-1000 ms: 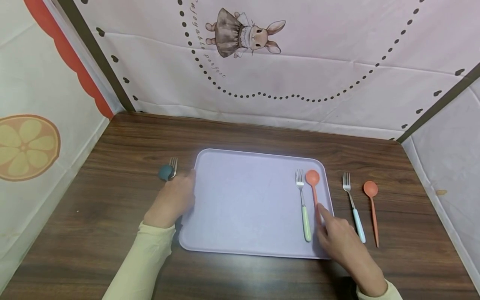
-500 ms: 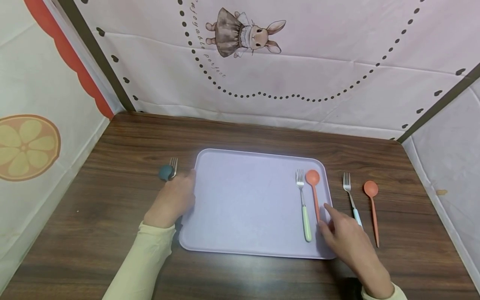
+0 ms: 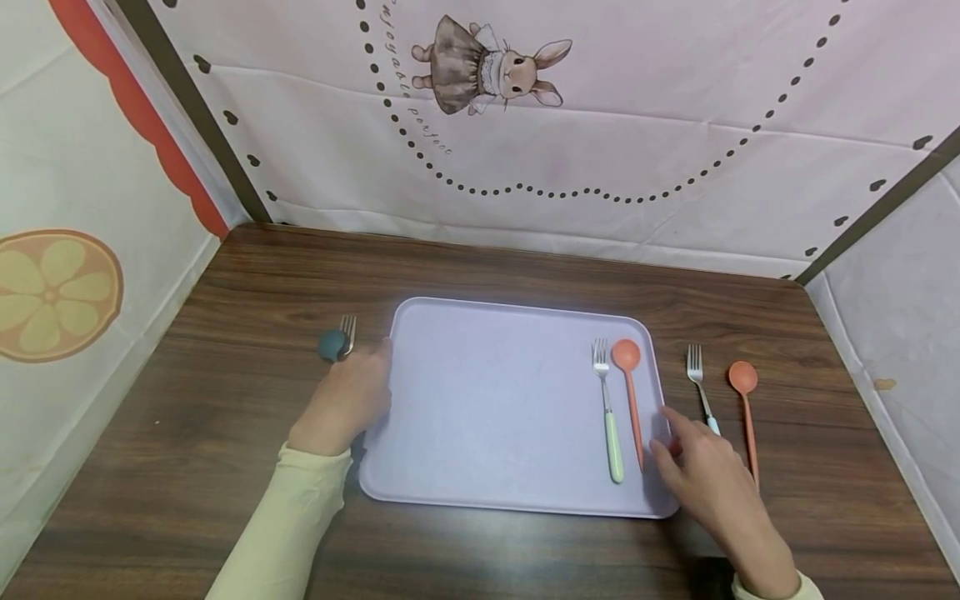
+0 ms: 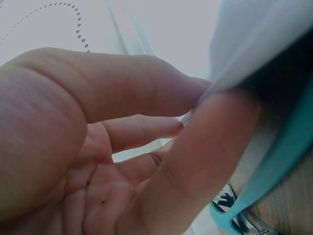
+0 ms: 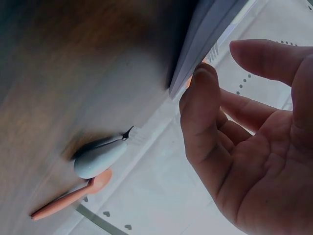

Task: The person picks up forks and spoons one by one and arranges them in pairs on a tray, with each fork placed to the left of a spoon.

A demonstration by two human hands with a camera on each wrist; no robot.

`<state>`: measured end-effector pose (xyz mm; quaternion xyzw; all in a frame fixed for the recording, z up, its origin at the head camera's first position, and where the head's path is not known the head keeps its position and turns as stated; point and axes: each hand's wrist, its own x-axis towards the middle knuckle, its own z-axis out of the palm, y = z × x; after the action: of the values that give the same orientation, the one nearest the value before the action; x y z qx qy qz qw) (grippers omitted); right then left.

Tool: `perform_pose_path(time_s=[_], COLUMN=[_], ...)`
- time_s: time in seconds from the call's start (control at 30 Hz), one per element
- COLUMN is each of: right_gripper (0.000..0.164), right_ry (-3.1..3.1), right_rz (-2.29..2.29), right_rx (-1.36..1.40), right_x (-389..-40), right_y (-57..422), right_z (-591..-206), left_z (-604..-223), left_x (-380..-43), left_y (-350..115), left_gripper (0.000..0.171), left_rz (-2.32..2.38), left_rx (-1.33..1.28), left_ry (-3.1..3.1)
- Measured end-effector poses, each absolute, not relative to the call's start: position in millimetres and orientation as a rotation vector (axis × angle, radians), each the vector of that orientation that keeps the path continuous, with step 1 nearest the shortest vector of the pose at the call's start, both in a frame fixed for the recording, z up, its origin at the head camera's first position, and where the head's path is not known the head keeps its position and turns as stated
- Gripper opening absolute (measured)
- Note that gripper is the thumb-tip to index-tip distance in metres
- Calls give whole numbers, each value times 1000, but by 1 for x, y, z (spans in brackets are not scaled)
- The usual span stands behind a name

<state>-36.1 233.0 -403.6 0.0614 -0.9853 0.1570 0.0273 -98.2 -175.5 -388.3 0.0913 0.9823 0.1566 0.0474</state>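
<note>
A pale lilac tray (image 3: 495, 408) lies on the table, and my left hand (image 3: 347, 398) pinches its left edge between thumb and finger. In the left wrist view the tray rim (image 4: 232, 66) sits between those fingertips. My right hand (image 3: 708, 471) is beside the tray's right edge, thumb and index finger apart, with nothing held. The right wrist view has its index fingertip close to the rim; whether they touch I cannot tell. On the tray's right side lie a fork with a green handle (image 3: 613, 446) and an orange spoon (image 3: 626, 356), side by side.
Right of the tray lie a light-blue-handled fork (image 3: 696, 367), partly behind my right hand, and another orange spoon (image 3: 742, 377). Near my left hand are a dark teal spoon (image 3: 332, 344) and a fork (image 3: 348, 327), their handles hidden in the head view. Fabric walls surround the table.
My right hand has let go of the orange spoon on the tray and moved right, past its handle to the tray's edge. The left hand has stayed in place.
</note>
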Motion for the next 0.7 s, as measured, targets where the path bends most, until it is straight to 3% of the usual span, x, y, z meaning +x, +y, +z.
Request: perform_pose_path(time_s=[0.7], right_gripper=[42], right_ry=[-2865], right_rz=[503], right_rx=[193], right_x=[-34], right_y=[246], right_z=[-409], left_z=[-387], left_x=[-97], left_y=[-175], left_gripper=[51], left_rz=[464], left_rx=[280], left_ry=[2998])
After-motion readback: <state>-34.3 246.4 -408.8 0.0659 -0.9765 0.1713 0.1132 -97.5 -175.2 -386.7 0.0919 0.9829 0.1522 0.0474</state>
